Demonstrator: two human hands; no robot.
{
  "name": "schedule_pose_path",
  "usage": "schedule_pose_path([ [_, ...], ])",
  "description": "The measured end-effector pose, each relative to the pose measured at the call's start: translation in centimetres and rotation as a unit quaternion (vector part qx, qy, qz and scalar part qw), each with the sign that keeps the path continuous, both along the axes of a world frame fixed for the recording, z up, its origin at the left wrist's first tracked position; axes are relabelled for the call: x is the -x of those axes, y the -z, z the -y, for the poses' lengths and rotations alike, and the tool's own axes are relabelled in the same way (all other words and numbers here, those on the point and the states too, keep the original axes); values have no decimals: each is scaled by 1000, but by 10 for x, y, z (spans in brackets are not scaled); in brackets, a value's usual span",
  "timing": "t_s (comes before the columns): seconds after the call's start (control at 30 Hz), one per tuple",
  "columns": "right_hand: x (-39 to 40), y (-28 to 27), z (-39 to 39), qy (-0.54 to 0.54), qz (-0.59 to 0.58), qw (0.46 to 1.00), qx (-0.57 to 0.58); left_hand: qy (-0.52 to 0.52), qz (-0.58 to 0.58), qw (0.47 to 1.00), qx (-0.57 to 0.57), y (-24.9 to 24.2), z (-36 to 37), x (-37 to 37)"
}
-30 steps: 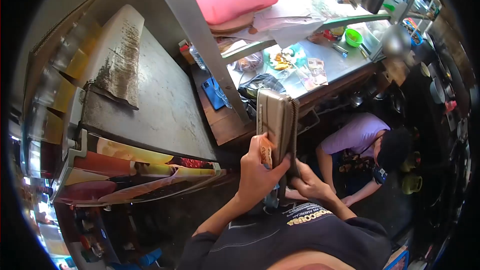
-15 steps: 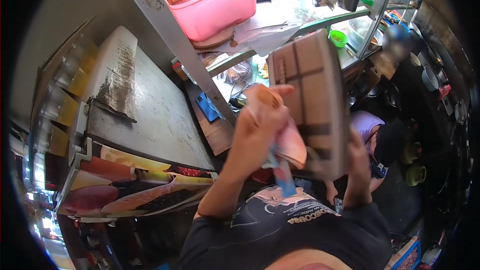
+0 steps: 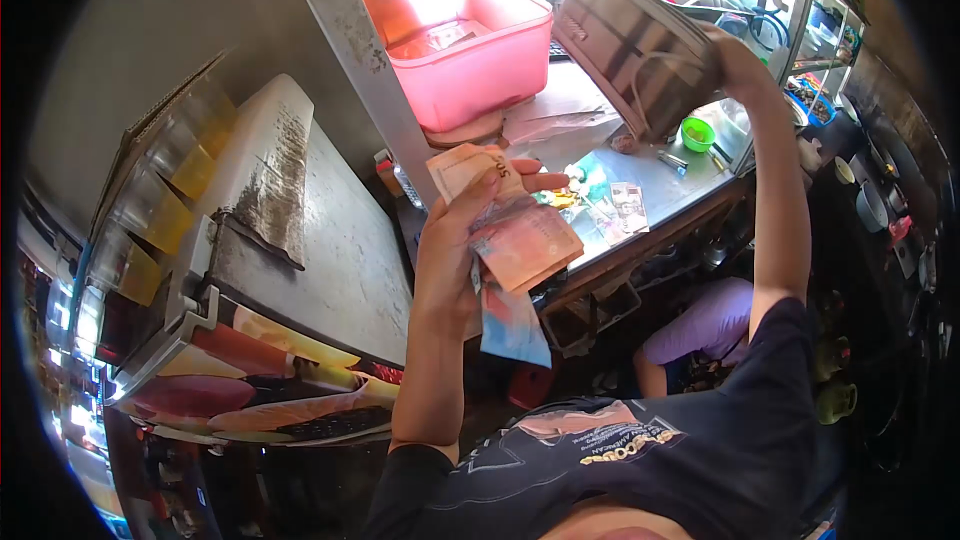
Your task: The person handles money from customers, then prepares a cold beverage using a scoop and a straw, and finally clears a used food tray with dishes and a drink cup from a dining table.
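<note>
My left hand (image 3: 455, 250) is raised in front of me, gripping a fanned bunch of banknotes (image 3: 515, 245) in pink, tan and blue. My right hand (image 3: 735, 60) is stretched up and to the right, holding a large brown checked wallet (image 3: 630, 35) by its end, over the upper shelf. The wallet is tilted and looks closed. The two hands are well apart.
A pink plastic tub (image 3: 465, 45) stands on the shelf beside a slanted metal post (image 3: 360, 70). Below is a steel counter (image 3: 650, 190) with a green cup (image 3: 697, 132) and small items. A worn metal lid (image 3: 330, 240) lies left. A person in a purple shirt (image 3: 700, 325) crouches below.
My right hand has lifted the wallet up and away to the shelf. My left hand has pulled the banknotes clear of it and holds them alone, higher and further left.
</note>
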State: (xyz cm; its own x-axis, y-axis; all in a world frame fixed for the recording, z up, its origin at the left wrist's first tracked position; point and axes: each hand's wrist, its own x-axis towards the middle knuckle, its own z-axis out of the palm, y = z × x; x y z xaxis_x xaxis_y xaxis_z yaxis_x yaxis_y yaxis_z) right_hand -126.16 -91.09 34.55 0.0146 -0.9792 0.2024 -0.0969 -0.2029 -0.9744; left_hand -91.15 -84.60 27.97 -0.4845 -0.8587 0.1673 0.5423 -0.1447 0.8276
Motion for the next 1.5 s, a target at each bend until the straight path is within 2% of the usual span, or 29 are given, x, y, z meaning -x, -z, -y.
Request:
schedule_pose_path([
  [0.07,13,-2,54,-71,-21,997,-13,-24,11,1000,-1,1,6,7],
  [0.1,4,-7,71,-55,-72,996,10,-37,12,999,-1,3,11,12],
  [0.13,2,-12,93,-6,-186,981,49,-49,11,999,1,4,16,15],
  [0.2,-2,-22,127,95,-400,903,124,-28,18,999,12,1,24,16],
  [0.3,-49,-42,123,116,-548,827,32,-29,24,999,15,-1,31,22],
  [0.37,-55,-28,139,120,-582,799,89,-29,26,999,32,-6,33,23],
  [0.47,-86,-15,141,123,-663,738,42,-8,4,999,50,-20,44,27],
  [0.5,-85,-8,145,99,-673,731,52,-41,-3,998,52,-27,50,31],
  [0.57,-98,-13,116,51,-607,793,-4,-104,-16,993,52,-43,64,42],
  [0.63,-90,-10,117,1,-555,831,-24,-84,-59,992,67,-69,68,53],
  [0.7,-57,-2,125,2,-567,799,203,-95,-67,988,103,-84,82,60],
  [0.73,-47,-5,128,4,-562,764,315,-117,-57,983,132,-90,92,62],
  [0.77,-55,-20,105,-9,-339,915,218,-140,-46,976,161,-96,101,64],
  [0.8,-69,-34,77,-24,-87,991,103,-156,-26,971,181,-105,109,69],
  [0.9,-95,-40,57,-67,1,950,306,-197,68,947,243,-123,117,78],
  [1.0,-97,-52,61,-91,-94,953,273,-195,103,874,432,-129,139,85],
  [1.03,-96,-49,65,-128,5,961,247,-268,129,825,481,-130,139,87],
  [1.13,-76,-39,54,-82,12,959,269,-319,226,799,457,-136,146,84],
  [1.3,-27,5,19,18,169,962,214,-378,317,744,451,-137,174,80],
  [1.37,-12,34,1,54,217,956,190,-410,348,705,462,-134,183,77],
  [1.47,6,86,-25,84,294,939,155,-496,359,609,504,-129,178,71],
  [1.5,8,103,-35,109,319,931,142,-513,344,602,507,-126,160,73],
])
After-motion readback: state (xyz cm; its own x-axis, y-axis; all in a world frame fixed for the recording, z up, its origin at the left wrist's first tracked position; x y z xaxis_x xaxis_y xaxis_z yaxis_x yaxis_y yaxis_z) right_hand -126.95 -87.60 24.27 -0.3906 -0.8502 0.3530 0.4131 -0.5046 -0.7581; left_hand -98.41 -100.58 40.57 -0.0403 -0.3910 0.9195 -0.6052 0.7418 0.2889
